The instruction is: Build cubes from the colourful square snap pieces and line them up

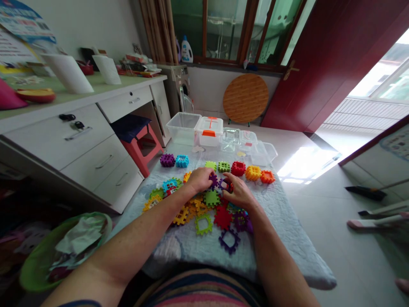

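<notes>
Both forearms reach forward over a pale blue quilted mat (271,213), wrists low. The left hand (200,179) and right hand (238,192) nearly meet, fingers pinched narrow: left on a purple plastic building block (213,180), right on a purple-edged block (224,184), the two blocks touching. Seven blocks (223,167) sit in a row beyond; the loose pile of blocks (204,213) below overlaps too much to count.

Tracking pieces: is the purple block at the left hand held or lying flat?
Held, it seems: the purple block stands on edge against the fingers of the left hand.
</notes>
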Demonstrator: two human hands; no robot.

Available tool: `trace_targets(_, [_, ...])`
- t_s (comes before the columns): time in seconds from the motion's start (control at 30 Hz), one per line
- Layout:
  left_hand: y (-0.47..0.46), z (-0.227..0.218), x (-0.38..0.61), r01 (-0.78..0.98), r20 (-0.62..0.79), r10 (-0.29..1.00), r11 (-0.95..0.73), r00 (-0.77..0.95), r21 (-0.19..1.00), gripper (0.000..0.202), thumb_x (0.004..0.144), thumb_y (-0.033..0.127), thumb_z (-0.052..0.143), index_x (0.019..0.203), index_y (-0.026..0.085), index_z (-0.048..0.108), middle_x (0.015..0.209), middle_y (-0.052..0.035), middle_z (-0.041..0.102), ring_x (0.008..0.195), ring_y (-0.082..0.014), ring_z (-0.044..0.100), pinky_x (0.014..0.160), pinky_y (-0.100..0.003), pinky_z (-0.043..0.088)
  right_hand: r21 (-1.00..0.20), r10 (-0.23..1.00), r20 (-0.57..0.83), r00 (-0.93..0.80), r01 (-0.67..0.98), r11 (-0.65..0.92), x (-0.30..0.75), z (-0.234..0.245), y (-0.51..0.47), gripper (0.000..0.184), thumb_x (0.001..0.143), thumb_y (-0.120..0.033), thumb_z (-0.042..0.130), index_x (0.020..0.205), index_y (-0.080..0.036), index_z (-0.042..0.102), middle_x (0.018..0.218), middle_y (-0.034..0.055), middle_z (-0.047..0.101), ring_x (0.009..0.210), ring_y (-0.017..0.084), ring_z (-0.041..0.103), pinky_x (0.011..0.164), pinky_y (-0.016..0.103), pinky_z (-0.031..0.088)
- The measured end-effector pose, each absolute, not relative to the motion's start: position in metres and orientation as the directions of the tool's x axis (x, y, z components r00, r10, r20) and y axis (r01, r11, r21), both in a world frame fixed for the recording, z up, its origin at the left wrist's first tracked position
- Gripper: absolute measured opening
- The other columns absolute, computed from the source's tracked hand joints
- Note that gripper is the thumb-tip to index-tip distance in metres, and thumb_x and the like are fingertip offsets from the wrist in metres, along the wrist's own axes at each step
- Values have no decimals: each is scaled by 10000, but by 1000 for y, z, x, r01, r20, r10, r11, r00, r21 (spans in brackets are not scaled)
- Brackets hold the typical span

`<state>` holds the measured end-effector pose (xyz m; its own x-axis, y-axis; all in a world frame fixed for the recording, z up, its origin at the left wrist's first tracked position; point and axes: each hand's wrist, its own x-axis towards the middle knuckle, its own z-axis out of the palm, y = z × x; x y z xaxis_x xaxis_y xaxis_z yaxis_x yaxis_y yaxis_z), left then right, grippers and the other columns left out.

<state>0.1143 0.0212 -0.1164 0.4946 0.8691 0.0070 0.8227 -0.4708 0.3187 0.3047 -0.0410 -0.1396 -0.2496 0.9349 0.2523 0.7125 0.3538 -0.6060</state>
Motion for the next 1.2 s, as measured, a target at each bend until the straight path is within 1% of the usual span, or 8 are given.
trace_targets(0.1, [21, -115, 100, 771, 120, 854, -510, 505, 382, 197, 756, 129, 565, 912, 192, 668, 931, -44, 714, 910, -206, 646, 823, -286, 481, -659, 933, 252, -257, 660, 360, 301, -137, -44, 628, 704, -202, 608, 1322, -147, 512, 1106, 114, 689, 971, 246, 646, 889, 402, 501])
trace_targets(0.3, [4, -105, 72, 735, 272, 826, -564, 494, 377, 137, 733, 94, 553, 815, 186, 612, 861, -47, 664, 849, -210, 603, 778, -313, 474, -667, 871, 276, -406, 572, 478, 285, -132, -53, 697, 704, -194, 651, 1376, -214, 468, 1191, 85, 668, 1068, 239, 605, 972, 425, 458])
trace_targets(0.43, [-12, -97, 78, 708, 306, 780, -624, 545, 329, 147, 765, 89, 537, 842, 194, 605, 873, -45, 645, 868, -208, 588, 792, -317, 468, -725, 907, 299, -295, 548, 417, 290, -135, -49, 595, 733, -176, 594, 1321, -197, 503, 1123, 76, 684, 939, 189, 627, 865, 357, 500])
trace_targets(0.53, [-24, -95, 91, 685, 266, 725, -688, 635, 239, 143, 789, 99, 532, 862, 194, 609, 895, -54, 640, 900, -223, 578, 805, -332, 465, -756, 940, 320, -123, 564, 331, 299, -138, -42, 473, 749, -170, 540, 1222, -182, 563, 998, 55, 695, 796, 153, 615, 753, 302, 506])
trace_targets(0.63, [-33, -94, 98, 659, 160, 679, -734, 717, 164, 101, 798, 167, 574, 887, 190, 616, 939, -71, 634, 908, -242, 576, 811, -358, 468, -779, 947, 319, -46, 556, 290, 306, -142, -37, 407, 741, -177, 530, 1142, -171, 601, 894, 35, 695, 690, 130, 585, 673, 267, 489])
trace_targets(0.8, [-40, -89, 93, 629, 38, 648, -751, 761, 201, 303, 720, 399, 727, 923, 197, 627, 1024, -81, 625, 966, -273, 577, 846, -382, 472, -786, 942, 335, -8, 548, 284, 310, -145, -35, 380, 728, -175, 524, 1095, -157, 623, 832, 21, 686, 625, 112, 559, 625, 242, 465])
trace_targets(1.0, [-33, -93, 95, 661, -17, 677, -713, 736, 236, 591, 671, 431, 768, 1166, 165, 588, 1193, -117, 635, 1132, -310, 562, 990, -413, 428, -790, 941, 338, -21, 538, 295, 310, -143, -36, 362, 737, -179, 526, 1083, -162, 631, 794, 8, 679, 615, 109, 568, 606, 228, 452])
trace_targets(1.2, [-28, -97, 100, 709, -88, 712, -665, 697, 234, 478, 705, 399, 718, 1121, 176, 643, 1137, -108, 684, 1078, -302, 618, 952, -398, 466, -778, 958, 271, -90, 567, 273, 313, -142, -36, 316, 737, -185, 527, 1028, -148, 644, 696, -7, 660, 574, 112, 567, 587, 228, 445])
